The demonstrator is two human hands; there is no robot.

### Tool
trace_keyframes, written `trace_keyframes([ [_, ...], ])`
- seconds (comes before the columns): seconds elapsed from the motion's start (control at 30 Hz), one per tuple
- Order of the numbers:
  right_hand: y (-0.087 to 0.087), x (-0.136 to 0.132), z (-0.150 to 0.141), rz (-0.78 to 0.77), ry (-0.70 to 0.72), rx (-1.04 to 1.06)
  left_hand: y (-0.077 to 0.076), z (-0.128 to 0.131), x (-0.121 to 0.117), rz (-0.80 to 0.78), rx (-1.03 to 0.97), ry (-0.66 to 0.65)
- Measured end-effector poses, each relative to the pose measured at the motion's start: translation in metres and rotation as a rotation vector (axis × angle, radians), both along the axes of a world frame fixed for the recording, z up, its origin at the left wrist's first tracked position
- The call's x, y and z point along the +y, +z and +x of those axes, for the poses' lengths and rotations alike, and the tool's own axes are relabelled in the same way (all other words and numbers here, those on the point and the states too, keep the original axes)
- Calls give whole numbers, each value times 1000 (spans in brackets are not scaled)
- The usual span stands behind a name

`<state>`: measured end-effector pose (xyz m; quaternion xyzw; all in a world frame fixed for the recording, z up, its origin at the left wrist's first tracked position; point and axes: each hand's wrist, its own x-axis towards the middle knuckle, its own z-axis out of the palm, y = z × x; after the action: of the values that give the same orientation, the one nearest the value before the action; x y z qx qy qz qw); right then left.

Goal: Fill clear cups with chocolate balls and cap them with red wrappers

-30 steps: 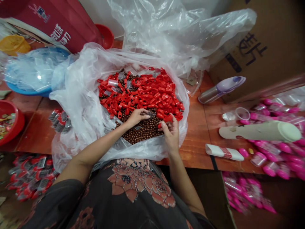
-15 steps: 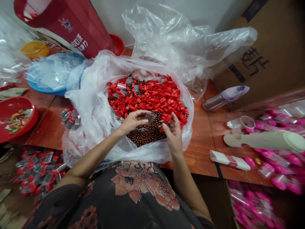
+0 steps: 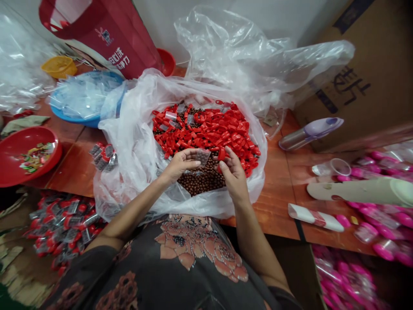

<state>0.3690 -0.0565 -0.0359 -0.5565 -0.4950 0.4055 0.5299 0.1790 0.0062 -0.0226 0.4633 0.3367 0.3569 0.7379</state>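
My left hand (image 3: 182, 164) pinches a small transparent plastic sachet (image 3: 203, 157) above a heap of shiny brown beads (image 3: 201, 181). My right hand (image 3: 234, 174) holds a red plastic piece (image 3: 221, 154) between thumb and fingers, at the edge of the mound of red plastic pieces (image 3: 206, 129). Beads and red pieces lie together inside a large white plastic bag (image 3: 129, 146), and a few transparent sachets are mixed in among them. The two hands are close together, a little apart, over the bag's middle.
The bag rests on a wooden table (image 3: 274, 181). Left of it are a blue basin of plastic bags (image 3: 80, 97) and a red bowl of sweets (image 3: 29, 157). A cardboard box (image 3: 361, 82) stands to the right, with pink packaged items (image 3: 380, 213) further along.
The left hand has risen from the beads with the sachet, and the right hand has lifted a red piece. The whole view has drifted, so the table items sit further right.
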Motion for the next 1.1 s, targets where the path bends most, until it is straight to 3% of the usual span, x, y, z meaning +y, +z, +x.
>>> trace_keyframes([
  [0.23,3,15,2,33,53,-132,-3,-6,-3,-138,-7,-47],
  [0.53,6,21,1,43,169,-326,-11,-13,-7,-297,10,33],
  [0.83,9,19,-8,159,252,-535,-9,-11,-10,-180,80,-12],
  [0.97,-2,18,-11,228,328,-708,-6,-12,-11,-215,63,22],
  [1.1,-15,18,-14,293,261,-792,-7,-12,-10,-196,54,32],
])
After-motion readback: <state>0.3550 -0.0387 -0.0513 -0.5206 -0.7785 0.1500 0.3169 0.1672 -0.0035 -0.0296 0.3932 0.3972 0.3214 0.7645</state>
